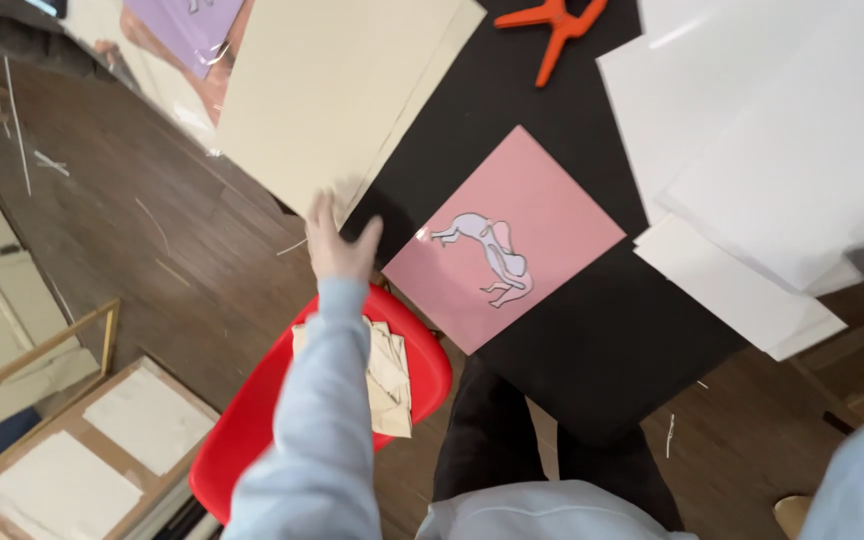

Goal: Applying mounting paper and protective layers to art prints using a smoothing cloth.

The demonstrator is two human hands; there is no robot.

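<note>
- Left hand (337,240): fingers pinch cream board (337,95) at its 6 o'clock corner.
- Pink sheet (505,238) at 3 o'clock of hand, on black table (602,340).
- Right hand: blurred, finger state indeterminate.

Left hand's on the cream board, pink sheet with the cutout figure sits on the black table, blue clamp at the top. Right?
Not quite: the clamp is orange, not blue, in the head view. The left hand is at the cream board, and the pink sheet lies on the black table.
</note>
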